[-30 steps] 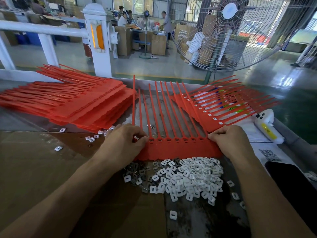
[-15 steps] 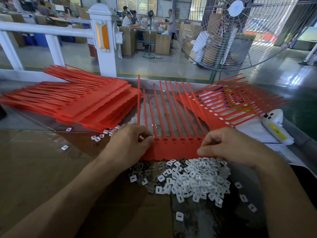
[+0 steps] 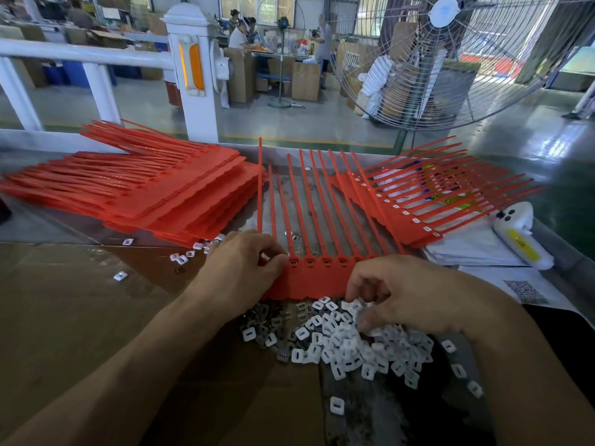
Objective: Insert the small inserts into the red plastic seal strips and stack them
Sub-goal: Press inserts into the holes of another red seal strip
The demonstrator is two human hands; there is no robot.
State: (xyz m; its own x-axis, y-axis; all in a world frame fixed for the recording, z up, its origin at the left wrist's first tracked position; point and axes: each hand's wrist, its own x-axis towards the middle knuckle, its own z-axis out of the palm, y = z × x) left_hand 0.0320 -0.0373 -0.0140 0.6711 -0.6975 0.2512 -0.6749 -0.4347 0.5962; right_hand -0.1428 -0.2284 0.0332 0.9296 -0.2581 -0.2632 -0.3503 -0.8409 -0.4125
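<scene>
Red seal strip sheet lies flat at table centre, smooth plastic, comb-shaped: a solid scalloped band near the person, thin ribbed tails fanning away toward the far edge. Small square sockets line the band where the tails begin. Left hand grips the sheet's left end, thumb and curled fingers pinching at the first socket. Right hand hovers over the sheet's right end and the pile of inserts, fingers curled down into the pile; whether they hold an insert cannot be told. Inserts are small rounded white plastic squares with a slot in the middle, heaped just in front of the sheet; some darker grey ones sit at the pile's left. Stray inserts are scattered on the left.

Left stack of red sheets is thick, tails pointing left. Right stack is fanned, with white inserts showing in its sockets, lying on white paper. White handheld device with yellow label rests right of that stack. Brown cardboard covers the near left of the table. Beyond: white railing post, large wire-guard fan, and people at a bench far back.
</scene>
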